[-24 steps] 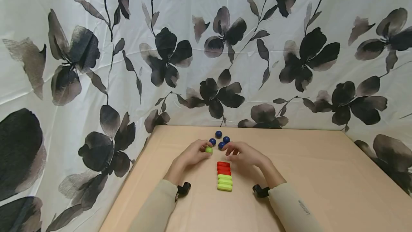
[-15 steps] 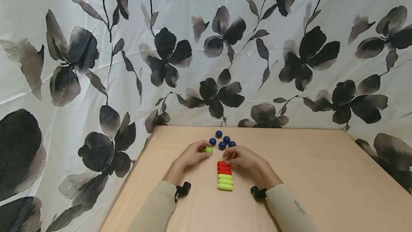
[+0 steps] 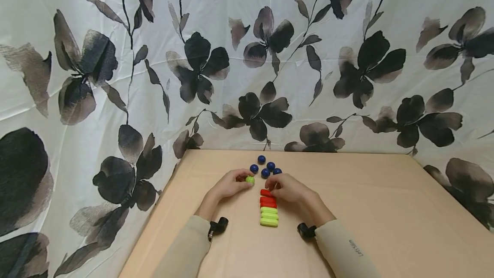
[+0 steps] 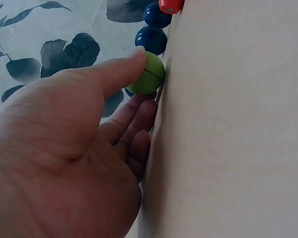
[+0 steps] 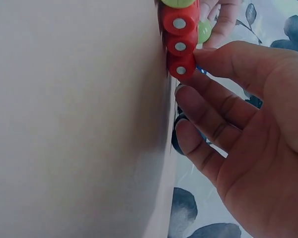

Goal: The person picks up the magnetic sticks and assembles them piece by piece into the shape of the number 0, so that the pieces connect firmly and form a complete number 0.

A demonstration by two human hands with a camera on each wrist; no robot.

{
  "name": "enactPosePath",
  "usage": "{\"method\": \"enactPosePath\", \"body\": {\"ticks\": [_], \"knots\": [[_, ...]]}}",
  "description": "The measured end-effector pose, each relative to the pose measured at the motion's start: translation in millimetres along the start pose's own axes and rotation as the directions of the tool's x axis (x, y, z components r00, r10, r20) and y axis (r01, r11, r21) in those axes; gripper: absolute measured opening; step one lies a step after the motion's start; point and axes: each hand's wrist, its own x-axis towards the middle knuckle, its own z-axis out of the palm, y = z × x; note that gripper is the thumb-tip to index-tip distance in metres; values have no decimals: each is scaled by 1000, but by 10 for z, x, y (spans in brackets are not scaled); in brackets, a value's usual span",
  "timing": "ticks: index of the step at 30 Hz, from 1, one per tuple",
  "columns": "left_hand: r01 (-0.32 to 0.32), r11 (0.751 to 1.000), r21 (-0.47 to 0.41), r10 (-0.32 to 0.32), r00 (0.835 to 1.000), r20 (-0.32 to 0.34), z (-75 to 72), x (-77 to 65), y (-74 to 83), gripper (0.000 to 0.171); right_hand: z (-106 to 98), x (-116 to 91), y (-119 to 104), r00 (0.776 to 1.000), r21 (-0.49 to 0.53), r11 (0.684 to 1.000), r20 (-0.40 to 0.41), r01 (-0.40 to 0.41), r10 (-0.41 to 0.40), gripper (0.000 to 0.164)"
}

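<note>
My left hand (image 3: 230,183) pinches a green ball (image 4: 153,77) with a seam line between thumb and fingers, low over the table. Opposite it, my right hand (image 3: 290,188) grips the end of the farthest red magnetic stick (image 3: 265,192) with thumb and index finger; its other fingers are loosely bent. That stick sits slightly askew from the two red sticks (image 3: 268,202) behind it. Silvery discs show in the ends of the red sticks in the right wrist view. Three yellow-green sticks (image 3: 269,216) continue the row toward the body. Several blue balls (image 3: 265,173) lie just beyond both hands.
The light wooden table (image 3: 347,209) ends at a back edge shortly past the blue balls. Behind it hangs a white cloth (image 3: 231,3) with dark flowers. Each wrist wears a small black camera (image 3: 218,225).
My right hand has drawn back from the blue balls to the row and taken hold of the farthest red stick, shifting it apart. The left hand keeps its place with the green ball.
</note>
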Motion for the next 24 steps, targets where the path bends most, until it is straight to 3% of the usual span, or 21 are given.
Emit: {"method": "enactPosePath", "body": {"ticks": [13, 24], "knots": [[16, 1000, 21, -16, 1000, -1, 5, -2, -21, 33, 45, 31, -56, 1000, -62, 998, 9, 9, -8, 18], [17, 1000, 18, -17, 1000, 6, -7, 5, -10, 34, 61, 129, -71, 1000, -221, 975, -12, -5, 3, 16]]}}
